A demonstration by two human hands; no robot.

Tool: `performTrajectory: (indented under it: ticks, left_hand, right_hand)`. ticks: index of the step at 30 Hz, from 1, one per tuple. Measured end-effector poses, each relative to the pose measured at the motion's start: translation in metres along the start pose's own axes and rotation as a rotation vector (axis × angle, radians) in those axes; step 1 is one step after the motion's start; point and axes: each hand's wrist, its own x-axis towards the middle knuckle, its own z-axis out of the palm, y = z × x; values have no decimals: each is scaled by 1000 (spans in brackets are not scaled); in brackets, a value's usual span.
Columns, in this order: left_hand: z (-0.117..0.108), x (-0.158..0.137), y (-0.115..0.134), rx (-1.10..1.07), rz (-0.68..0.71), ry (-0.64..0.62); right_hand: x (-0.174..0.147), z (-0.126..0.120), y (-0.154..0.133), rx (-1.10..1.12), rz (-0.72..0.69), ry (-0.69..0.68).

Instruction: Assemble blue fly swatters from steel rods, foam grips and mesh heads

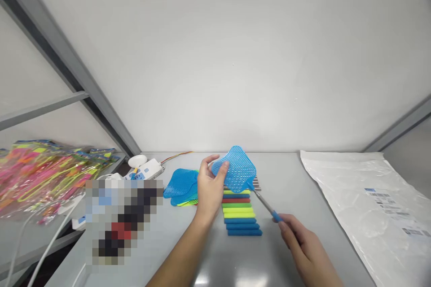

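Observation:
A blue fly swatter [239, 168] with a perforated head and a metal rod is held up between both hands. My left hand [211, 184] pinches the edge of its head, thumb on the near face. My right hand [299, 244] grips the blue handle at the rod's lower end. Beneath the swatter lies a row of foam-like handles [239, 216] in blue, yellow, green and red, with metal rods [257, 184] at the far end. Left of my left hand, blue swatter heads [182, 184] overlap, with yellow-green ones under them, partly hidden by the hand.
A white plastic mailing bag [350, 197] with printed labels covers the right side of the grey table [283, 175]. At the left are a white power strip [148, 170], cables and a blurred-out patch. Bagged colourful swatters [50, 170] are piled on the left shelf. A white wall stands behind.

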Motion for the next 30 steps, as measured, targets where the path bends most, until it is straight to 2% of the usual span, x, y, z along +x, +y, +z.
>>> performTrajectory:
  ticks: [5, 8, 12, 16, 20, 27, 30]
  left_hand:
    - [-10, 5, -9, 235, 192, -36]
    - [-23, 3, -9, 471, 337, -201]
    - [-44, 1, -8, 748, 527, -473]
    - [-56, 1, -13, 830, 516, -520]
    - [-57, 0, -17, 874, 541, -576]
    - [-53, -1, -23, 960, 545, -669]
    - [-51, -2, -25, 1000, 526, -685]
  right_hand:
    - [9, -19, 43, -266, 265, 165]
    - [21, -24, 55, -432, 401, 177]
    - [34, -19, 56, -502, 432, 194]
    - [37, -10, 52, -533, 402, 238]
    - [36, -4, 49, -595, 355, 251]
    - [38, -5, 45, -627, 362, 227]
    - [42, -8, 42, -648, 357, 163]
